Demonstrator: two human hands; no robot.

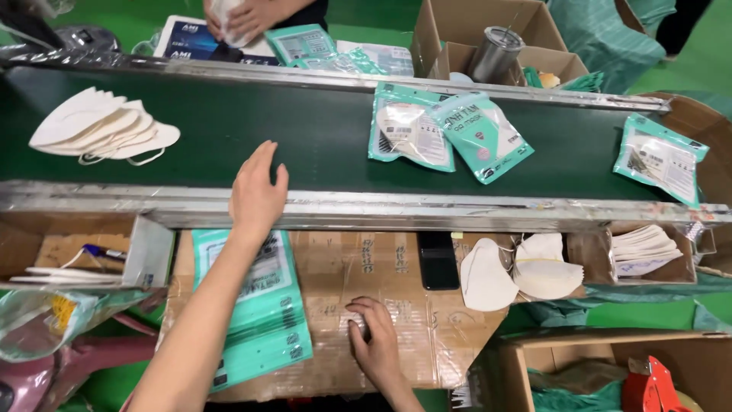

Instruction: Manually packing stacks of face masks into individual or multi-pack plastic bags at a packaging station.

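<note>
My left hand [257,191] reaches forward over the metal rail of the dark green conveyor belt [305,130], fingers apart and holding nothing. It is nearest to a fanned stack of white folded masks [99,128] lying on the belt at the left. My right hand [374,339] rests palm down on the brown cardboard work surface [343,267] in front of me, fingers curled. A stack of teal and clear mask pouches [263,320] lies under my left forearm. Two filled pouches [446,133] lie on the belt to the right, and a third pouch [662,159] lies at the far right.
Loose white masks [518,276] and a black phone [438,261] lie on the cardboard. A small box of masks [644,252] sits at the right. Across the belt another person's hands [244,17] handle a mask. Open cartons and a steel tumbler [496,53] stand behind. A red tape dispenser [648,385] sits low right.
</note>
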